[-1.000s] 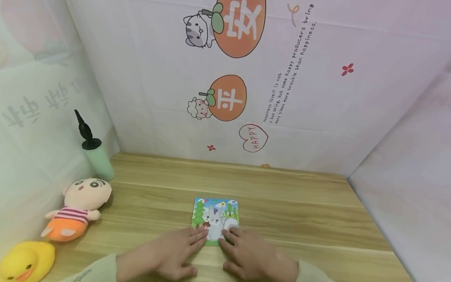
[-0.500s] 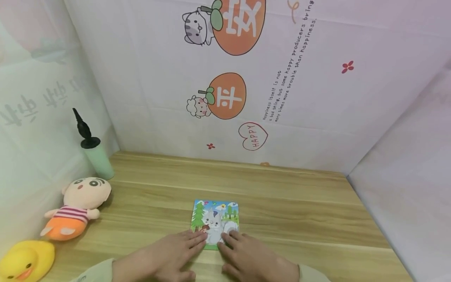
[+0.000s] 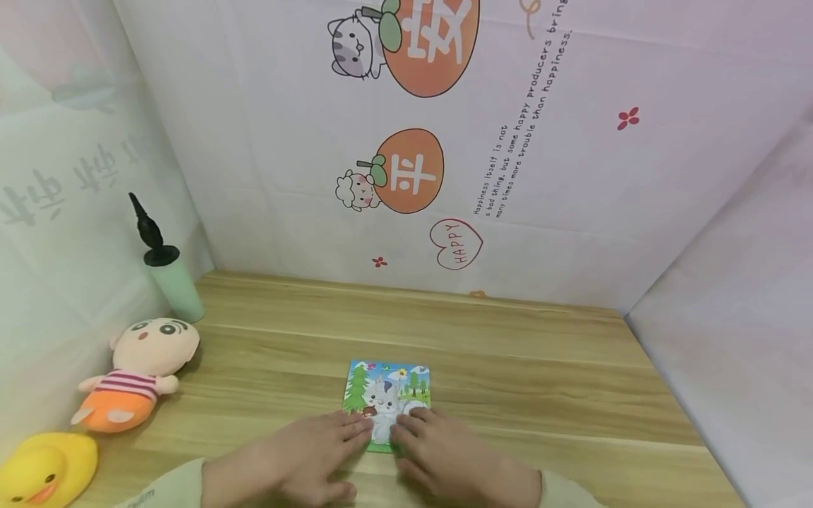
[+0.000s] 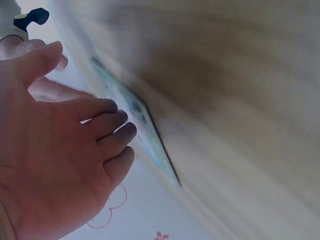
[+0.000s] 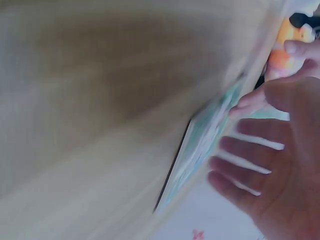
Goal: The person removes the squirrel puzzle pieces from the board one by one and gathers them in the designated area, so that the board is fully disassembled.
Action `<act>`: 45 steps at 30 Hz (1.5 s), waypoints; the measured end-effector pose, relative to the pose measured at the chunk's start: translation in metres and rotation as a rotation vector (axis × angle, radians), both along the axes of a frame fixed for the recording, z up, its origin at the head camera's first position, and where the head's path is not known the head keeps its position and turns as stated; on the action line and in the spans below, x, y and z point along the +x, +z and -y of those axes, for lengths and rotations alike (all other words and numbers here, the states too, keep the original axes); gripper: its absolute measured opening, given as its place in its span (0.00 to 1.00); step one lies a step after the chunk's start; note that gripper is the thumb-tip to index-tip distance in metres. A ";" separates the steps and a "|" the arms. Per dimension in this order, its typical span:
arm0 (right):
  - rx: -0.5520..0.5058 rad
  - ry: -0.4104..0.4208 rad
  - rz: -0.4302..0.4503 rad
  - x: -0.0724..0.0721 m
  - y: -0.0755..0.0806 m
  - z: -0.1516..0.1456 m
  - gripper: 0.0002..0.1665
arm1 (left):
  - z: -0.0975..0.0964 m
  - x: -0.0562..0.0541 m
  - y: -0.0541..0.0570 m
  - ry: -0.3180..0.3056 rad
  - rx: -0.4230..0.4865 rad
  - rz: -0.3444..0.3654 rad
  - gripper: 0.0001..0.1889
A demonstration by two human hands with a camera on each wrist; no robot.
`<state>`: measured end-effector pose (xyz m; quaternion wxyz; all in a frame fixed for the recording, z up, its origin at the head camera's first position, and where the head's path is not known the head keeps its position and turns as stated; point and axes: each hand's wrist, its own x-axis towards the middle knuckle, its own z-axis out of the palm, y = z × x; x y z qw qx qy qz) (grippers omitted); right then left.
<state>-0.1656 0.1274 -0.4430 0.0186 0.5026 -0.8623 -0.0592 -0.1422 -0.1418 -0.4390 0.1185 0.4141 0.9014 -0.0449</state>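
A thin square picture board (image 3: 383, 395) lies flat on the wooden table, printed with a grey squirrel, green trees and a blue sky. On its lower left part rest the fingertips of my left hand (image 3: 311, 451), fingers extended and thumb apart. My right hand (image 3: 454, 455) touches the lower right part with its fingers, which cover some of the squirrel's tail. In the left wrist view the board (image 4: 160, 155) shows edge-on past the left hand's fingertips (image 4: 129, 131). The right wrist view shows the right hand (image 5: 270, 160) with fingers spread beside the board (image 5: 187, 157).
Along the left side stand a green pump (image 3: 178, 288) with a black nozzle, a plush doll (image 3: 142, 374) in orange shorts and a yellow rubber duck (image 3: 51, 466). Printed white cloth (image 3: 286, 141) walls the back and both sides of the table (image 3: 540, 381).
The board has slid slightly toward me under both hands. My right hand's fingers have shifted a little to the left and closer together. The head view has tilted down slightly.
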 end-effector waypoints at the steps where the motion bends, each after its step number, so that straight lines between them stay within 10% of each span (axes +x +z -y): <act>1: -0.029 -0.010 0.003 -0.005 0.001 0.000 0.28 | -0.001 -0.002 0.001 -0.002 0.001 -0.014 0.42; 10: -0.186 -0.205 0.024 -0.065 -0.006 0.002 0.27 | -0.008 -0.045 0.000 0.073 0.085 -0.022 0.43; 17: -0.128 -0.323 0.107 -0.076 -0.017 0.008 0.36 | -0.015 -0.070 -0.016 0.083 0.089 0.018 0.43; 45: -0.282 -0.459 0.280 -0.090 -0.026 0.009 0.37 | -0.016 -0.080 -0.030 0.097 0.015 0.088 0.44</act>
